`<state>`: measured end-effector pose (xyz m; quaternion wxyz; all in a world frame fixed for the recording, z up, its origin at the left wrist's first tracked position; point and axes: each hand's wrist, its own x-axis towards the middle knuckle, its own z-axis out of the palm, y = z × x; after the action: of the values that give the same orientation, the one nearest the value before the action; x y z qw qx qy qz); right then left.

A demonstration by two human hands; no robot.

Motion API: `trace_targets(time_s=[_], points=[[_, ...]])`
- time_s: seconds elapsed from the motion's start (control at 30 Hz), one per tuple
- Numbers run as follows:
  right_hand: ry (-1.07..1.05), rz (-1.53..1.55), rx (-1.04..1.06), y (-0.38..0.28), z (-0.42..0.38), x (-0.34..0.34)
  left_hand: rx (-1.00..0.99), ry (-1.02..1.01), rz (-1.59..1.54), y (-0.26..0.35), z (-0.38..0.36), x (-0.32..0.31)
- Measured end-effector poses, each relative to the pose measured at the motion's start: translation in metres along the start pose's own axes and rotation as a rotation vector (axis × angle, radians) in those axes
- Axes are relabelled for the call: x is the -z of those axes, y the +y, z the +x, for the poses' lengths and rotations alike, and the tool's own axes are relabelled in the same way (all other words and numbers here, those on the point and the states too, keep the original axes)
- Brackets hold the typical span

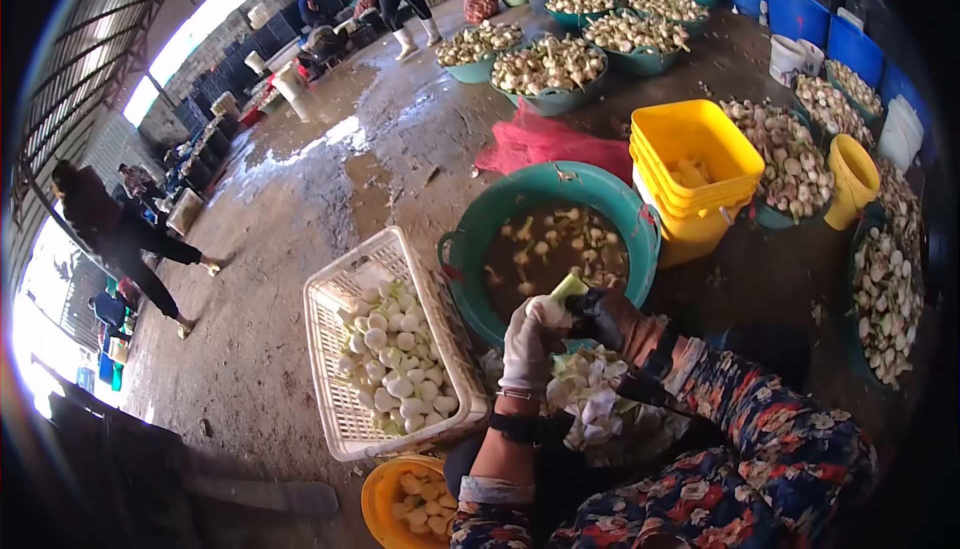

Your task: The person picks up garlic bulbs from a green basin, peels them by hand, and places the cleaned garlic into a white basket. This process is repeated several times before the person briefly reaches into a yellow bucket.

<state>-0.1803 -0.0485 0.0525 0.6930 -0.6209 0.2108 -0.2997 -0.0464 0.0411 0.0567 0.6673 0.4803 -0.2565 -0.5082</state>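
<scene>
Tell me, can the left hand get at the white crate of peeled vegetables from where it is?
Probably yes. The left hand is holding a vegetable, but the white crate sits right beside it, open-topped, with nothing between.

Left hand and right hand meet, grips closed, forearms raised.

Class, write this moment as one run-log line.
left hand: holds pale vegetable | right hand: dark glove, at vegetable | below: green tub | left: white crate
</scene>
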Motion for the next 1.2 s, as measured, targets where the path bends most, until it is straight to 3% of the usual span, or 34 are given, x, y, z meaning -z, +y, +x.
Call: trace_targets(time_s=[0.07, 0.13, 0.2, 0.23, 0.27, 0.3, 0.33, 0.37, 0.4, 0.47, 0.53, 0.57, 0.67, 0.73, 0.77, 0.8, 0.83, 0.87, 0.93, 0.97, 1.03, 1.07, 1.13, 1.2], points=[[0.085, 0.536, -0.338, 0.000, -0.003, 0.001, 0.168, 0.050, -0.283, 0.011, -0.003, -0.004], [0.062, 0.510, -0.343, 0.005, -0.003, 0.006, 0.226, 0.009, -0.349, 0.003, 0.003, 0.006], [0.041, 0.492, -0.340, 0.015, -0.001, 0.008, -0.192, 0.311, 0.504, -0.012, 0.015, 0.012], [0.107, 0.241, -0.325, 0.021, 0.001, 0.008, -0.494, 0.440, 0.761, -0.021, 0.019, 0.008], [0.170, -0.010, -0.307, 0.027, 0.002, 0.009, -0.444, 0.306, 0.701, -0.031, 0.015, 0.007], [0.097, 0.008, -0.155, 0.030, 0.000, 0.009, -0.590, 0.321, 0.900, -0.023, 0.004, -0.011], [0.099, 0.011, -0.158, 0.022, -0.001, 0.008, -0.737, 0.332, 1.099, -0.017, -0.004, -0.022], [0.037, 0.140, -0.217, 0.013, -0.006, 0.007, -0.721, 0.232, 1.017, -0.026, 0.002, -0.010], [-0.026, 0.267, -0.274, 0.007, -0.009, 0.006, -0.454, 0.102, 0.570, -0.025, 0.006, -0.008], [-0.032, 0.208, -0.201, 0.009, -0.010, 0.008, -0.089, -0.007, 0.029, -0.019, 0.004, -0.001], [-0.068, 0.560, -0.320, 0.008, -0.011, 0.010, -0.051, -0.013, -0.115, -0.004, -0.003, -0.004], [-0.013, 0.347, -0.373, 0.016, -0.003, 0.015, -0.068, -0.057, -0.157, 0.000, -0.007, -0.003], [-0.013, -0.635, -0.041, 0.079, 0.015, 0.051, -0.084, -0.099, -0.230, -0.003, -0.008, 0.000], [-0.068, -0.953, -0.114, 0.054, -0.005, 0.040, -0.088, -0.096, -0.268, -0.001, -0.007, 0.000], [-0.139, -0.984, -0.090, 0.057, -0.019, 0.034, -0.089, -0.135, -0.323, 0.007, -0.008, -0.001], [-0.208, -0.934, -0.070, 0.102, -0.029, 0.036, -0.086, -0.171, -0.379, 0.014, -0.010, -0.001], [-0.261, -0.981, -0.034, 0.063, -0.044, 0.019, -0.039, -0.156, -0.342, 0.019, -0.009, 0.002], [-0.522, -1.155, -0.293, 0.080, -0.046, 0.019, -0.037, -0.149, -0.339, 0.017, -0.007, 0.004], [-0.591, -1.159, -0.321, 0.097, -0.052, 0.021, -0.071, -0.057, -0.424, 0.009, 0.000, 0.008], [-0.595, -1.153, -0.322, 0.106, -0.051, 0.025, -0.059, -0.069, -0.463, 0.006, 0.001, 0.011], [-0.330, -1.072, 0.077, 0.097, -0.041, 0.030, -0.033, -0.038, -0.461, 0.007, -0.001, 0.012], [-0.331, -1.066, 0.075, 0.091, -0.030, 0.034, -0.014, -0.019, -0.461, 0.007, 0.001, 0.013], [-0.295, -0.958, -0.139, 0.074, 0.003, 0.043, 0.047, 0.078, -0.470, 0.011, 0.008, 0.022], [-0.021, -0.862, -0.078, 0.081, 0.027, 0.058, -0.116, 0.191, -0.487, 0.034, 0.013, 0.036]])
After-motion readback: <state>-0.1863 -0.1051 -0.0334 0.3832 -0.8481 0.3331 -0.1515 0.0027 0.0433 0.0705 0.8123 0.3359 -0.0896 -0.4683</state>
